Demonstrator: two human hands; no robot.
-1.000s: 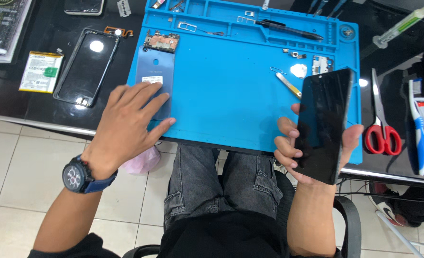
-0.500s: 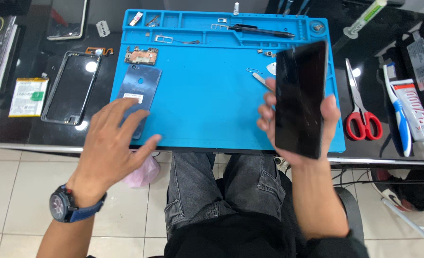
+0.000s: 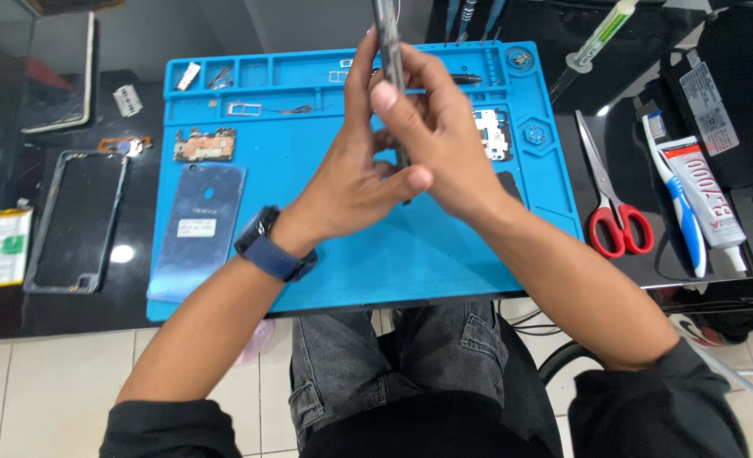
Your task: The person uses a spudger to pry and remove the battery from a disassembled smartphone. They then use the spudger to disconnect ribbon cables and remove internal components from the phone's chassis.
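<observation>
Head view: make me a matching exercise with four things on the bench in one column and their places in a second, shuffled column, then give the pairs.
Things:
1. phone
2. blue back cover
3. red-handled scissors
4. empty phone frame

Places:
A. on the dark bench, left of the blue mat
B. held edge-on between the left hand and right hand
C. on the dark bench, right of the mat
D. lying on the mat's left part

Pairs: 1-B, 2-D, 3-C, 4-A
</observation>
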